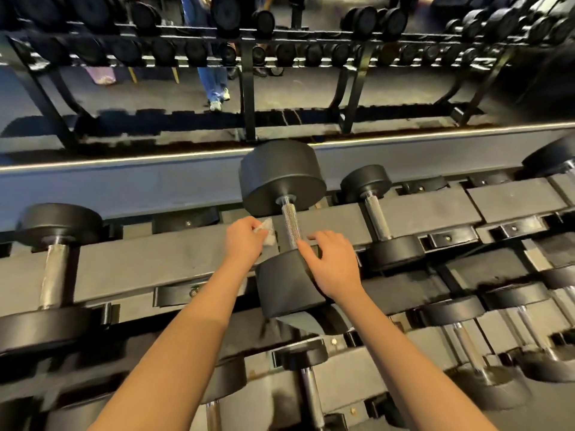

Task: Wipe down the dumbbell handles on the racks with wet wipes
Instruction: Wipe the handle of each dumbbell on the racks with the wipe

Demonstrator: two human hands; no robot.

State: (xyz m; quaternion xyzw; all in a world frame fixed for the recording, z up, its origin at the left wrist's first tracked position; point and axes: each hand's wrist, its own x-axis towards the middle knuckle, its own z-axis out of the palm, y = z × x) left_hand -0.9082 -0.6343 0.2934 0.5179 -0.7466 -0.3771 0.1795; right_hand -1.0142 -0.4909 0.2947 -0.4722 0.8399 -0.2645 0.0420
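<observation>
While a crumpled white wet wipe (267, 232) is pinched by the left hand (244, 237) just left of the bumpy silver handle (291, 223), the near black round weight (284, 289) is touched by the loose right hand (335, 266).

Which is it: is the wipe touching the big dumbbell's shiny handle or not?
Apart. The head view shows a dark gap between the wet wipe in the left hand and the knurled handle.
</observation>
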